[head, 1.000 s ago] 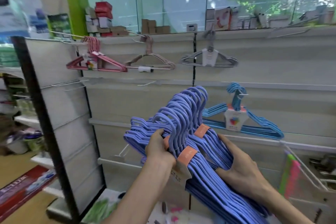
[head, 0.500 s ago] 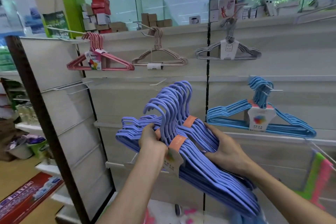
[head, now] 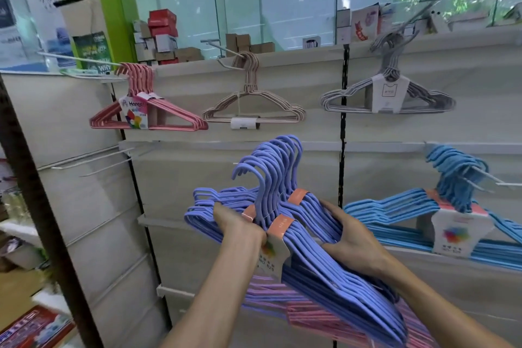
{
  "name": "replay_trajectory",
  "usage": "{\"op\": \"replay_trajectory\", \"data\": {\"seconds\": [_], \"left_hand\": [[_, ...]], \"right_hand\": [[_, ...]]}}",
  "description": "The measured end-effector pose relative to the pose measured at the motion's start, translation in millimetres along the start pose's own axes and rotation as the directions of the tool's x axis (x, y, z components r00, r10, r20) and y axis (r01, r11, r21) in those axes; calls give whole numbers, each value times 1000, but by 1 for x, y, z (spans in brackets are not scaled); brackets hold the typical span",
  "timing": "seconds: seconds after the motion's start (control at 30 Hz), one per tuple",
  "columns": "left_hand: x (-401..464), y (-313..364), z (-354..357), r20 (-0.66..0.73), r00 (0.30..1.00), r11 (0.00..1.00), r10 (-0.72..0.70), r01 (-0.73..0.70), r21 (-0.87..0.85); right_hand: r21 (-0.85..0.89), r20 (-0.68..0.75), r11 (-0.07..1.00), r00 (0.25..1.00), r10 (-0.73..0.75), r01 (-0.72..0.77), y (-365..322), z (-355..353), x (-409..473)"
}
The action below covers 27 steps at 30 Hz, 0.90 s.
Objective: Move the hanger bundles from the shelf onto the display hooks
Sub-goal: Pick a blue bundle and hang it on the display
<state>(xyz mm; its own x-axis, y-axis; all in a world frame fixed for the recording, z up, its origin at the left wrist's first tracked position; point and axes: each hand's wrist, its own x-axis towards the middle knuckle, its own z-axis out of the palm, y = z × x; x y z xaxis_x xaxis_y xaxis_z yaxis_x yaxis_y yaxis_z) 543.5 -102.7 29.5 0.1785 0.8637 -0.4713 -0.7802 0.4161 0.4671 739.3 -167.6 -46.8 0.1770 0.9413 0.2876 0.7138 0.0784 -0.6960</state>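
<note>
Both hands hold a thick stack of purple hanger bundles (head: pixel 316 251) with orange paper bands, in front of the white display wall. My left hand (head: pixel 236 224) grips the left shoulders near the necks. My right hand (head: pixel 348 237) clasps the right side from above. Their hooks point up toward the wall. Pink hanger bundles (head: pixel 285 302) lie below, partly hidden by the purple ones. An empty display hook (head: pixel 93 162) sticks out of the wall to the left.
On hooks hang a pink bundle (head: pixel 158 113), a beige bundle (head: pixel 254 110), a grey bundle (head: pixel 389 93) and a blue bundle (head: pixel 440 215). Small boxes (head: pixel 162 34) line the ledge under the window. A dark post (head: pixel 42 215) stands at the left.
The view has shifted left and slightly down, so the wall bundles sit further right. The purple stack has stayed in both hands and risen a little toward the wall.
</note>
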Motion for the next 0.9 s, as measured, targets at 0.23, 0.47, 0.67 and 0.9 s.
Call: {"op": "replay_trajectory", "data": {"seconds": [0.23,0.47,0.67,0.9], "left_hand": [[45,4,21,5,1000,1000,-19,19,-5],[82,16,40,18,999,999,-31,30,12],[114,24,51,-35,999,1000,-17,18,25],[141,29,56,-64,997,999,-36,37,5]], "right_hand": [[11,17,1000,999,28,-28,23,8,50],[48,15,998,999,46,-46,25,13,88],[30,20,999,999,44,-44,31,17,118],[0,53,999,997,54,-55,40,24,148]]}}
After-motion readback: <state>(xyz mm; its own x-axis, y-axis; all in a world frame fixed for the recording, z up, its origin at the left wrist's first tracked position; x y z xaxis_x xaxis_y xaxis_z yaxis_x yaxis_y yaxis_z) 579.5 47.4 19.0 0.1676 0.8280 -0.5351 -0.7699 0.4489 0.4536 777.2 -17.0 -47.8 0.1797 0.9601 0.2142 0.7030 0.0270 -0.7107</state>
